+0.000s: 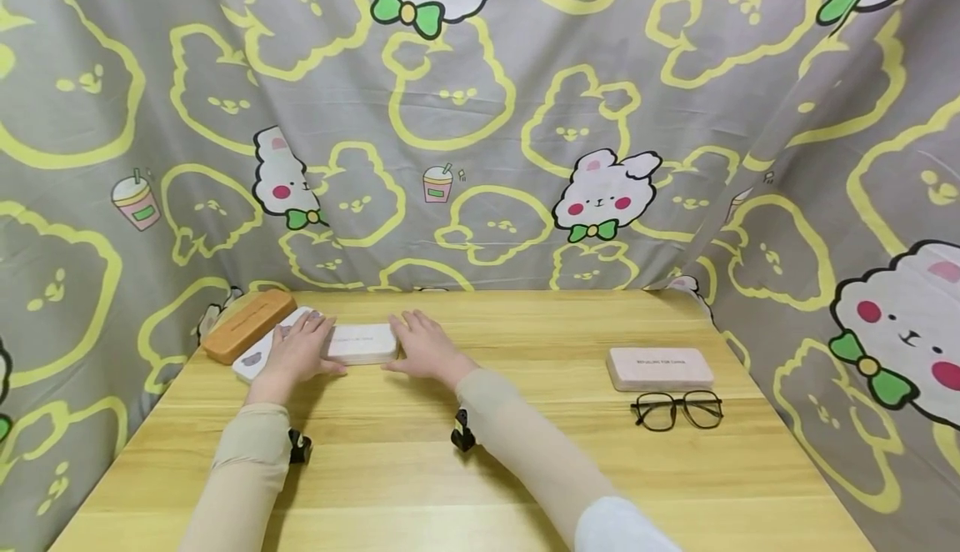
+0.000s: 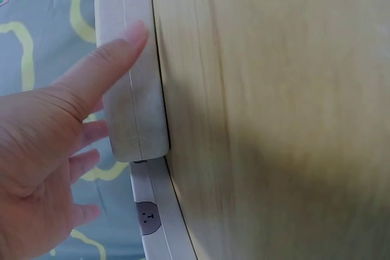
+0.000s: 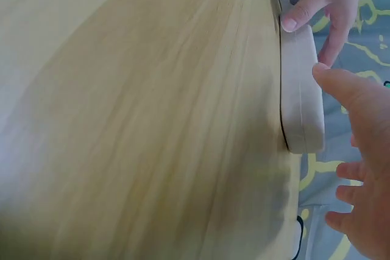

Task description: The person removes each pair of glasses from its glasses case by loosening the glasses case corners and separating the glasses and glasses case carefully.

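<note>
A pale glasses case [image 1: 366, 343] with small lettering on its lid lies flat between my two hands. My left hand [image 1: 300, 348] is at its left end, the thumb straight along the front side in the left wrist view and the other fingers spread toward the back. My right hand [image 1: 429, 348] is at its right end, fingers apart; whether they touch the case I cannot tell. Under and beside my left hand lies a white case [image 1: 253, 358] with bear prints, partly hidden. An orange-brown case [image 1: 251, 325] lies slanted behind that one.
On the right of the wooden table [image 1: 525, 469] lies a pinkish case [image 1: 660, 370] with lettering. Black-framed glasses [image 1: 677, 410] lie just in front of it. A grey patterned curtain [image 1: 480, 135] hangs around the table's back and sides.
</note>
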Tool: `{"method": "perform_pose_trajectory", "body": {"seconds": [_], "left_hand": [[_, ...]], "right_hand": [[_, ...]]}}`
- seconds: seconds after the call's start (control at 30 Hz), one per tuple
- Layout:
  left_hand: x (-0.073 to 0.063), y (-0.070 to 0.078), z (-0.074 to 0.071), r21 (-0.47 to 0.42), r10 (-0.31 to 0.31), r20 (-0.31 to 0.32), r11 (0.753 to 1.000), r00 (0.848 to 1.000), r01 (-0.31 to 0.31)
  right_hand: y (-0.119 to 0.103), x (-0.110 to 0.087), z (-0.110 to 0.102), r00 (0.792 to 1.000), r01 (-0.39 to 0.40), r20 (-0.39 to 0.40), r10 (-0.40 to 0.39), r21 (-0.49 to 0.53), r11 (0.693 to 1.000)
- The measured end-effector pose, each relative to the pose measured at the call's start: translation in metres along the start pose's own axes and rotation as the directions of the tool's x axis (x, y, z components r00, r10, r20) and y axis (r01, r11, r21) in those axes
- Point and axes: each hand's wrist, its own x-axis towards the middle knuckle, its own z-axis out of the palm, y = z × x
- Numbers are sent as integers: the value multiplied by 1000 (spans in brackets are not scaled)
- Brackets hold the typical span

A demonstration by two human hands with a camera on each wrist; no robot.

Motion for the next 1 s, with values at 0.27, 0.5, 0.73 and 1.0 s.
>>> {"method": "perform_pose_trajectory", "body": {"seconds": [0.27, 0.5, 0.73, 1.0], "left_hand": [[0, -2, -2, -10, -18, 57, 1000, 998, 18], [2, -3, -3, -4, -17, 68, 1000, 998, 17], [3, -2, -5, -27, -28, 64, 999, 998, 30], [3, -3, -5, -33, -36, 75, 999, 997, 39]], "right_hand": [[-10, 17, 13, 999, -6, 39, 7, -22, 1000], [-20, 19, 12, 999, -15, 44, 18, -55, 998], [-24, 20, 13, 998, -33, 46, 37, -84, 996], [-27, 23, 17, 998, -53, 22, 56, -133, 990]]}}
